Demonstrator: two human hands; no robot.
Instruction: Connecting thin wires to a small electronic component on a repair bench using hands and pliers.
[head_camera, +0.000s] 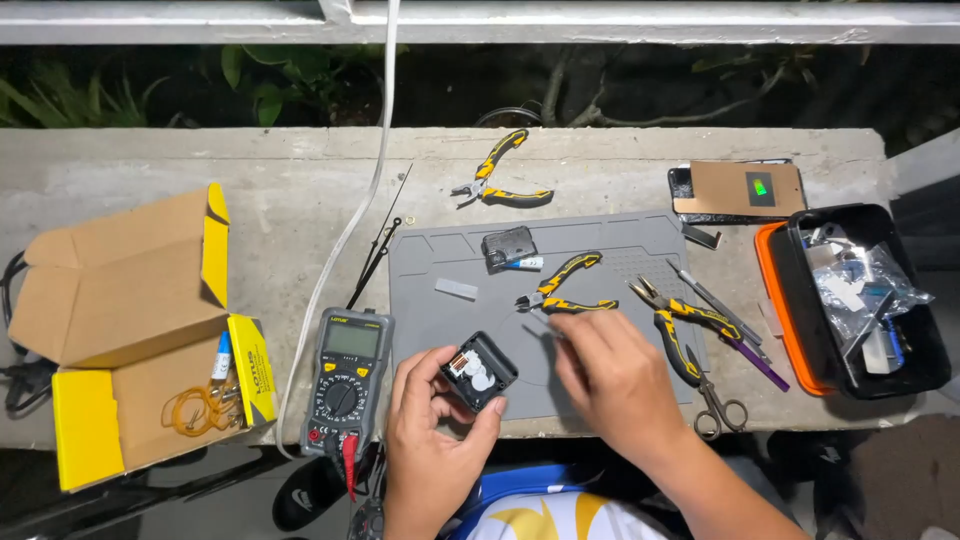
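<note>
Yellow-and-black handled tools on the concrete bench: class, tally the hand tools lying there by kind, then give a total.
Yellow-and-black handled pliers: 3
Small steel scissors: 1
Purple-handled screwdriver: 1
Thin black tweezers: 1
Total: 6

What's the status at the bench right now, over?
Left hand grips small black module, cover off. Right hand pinches a thin wire, barely visible, over grey mat. Yellow-handled pliers lie just beyond the fingers; multimeter sits left.
</note>
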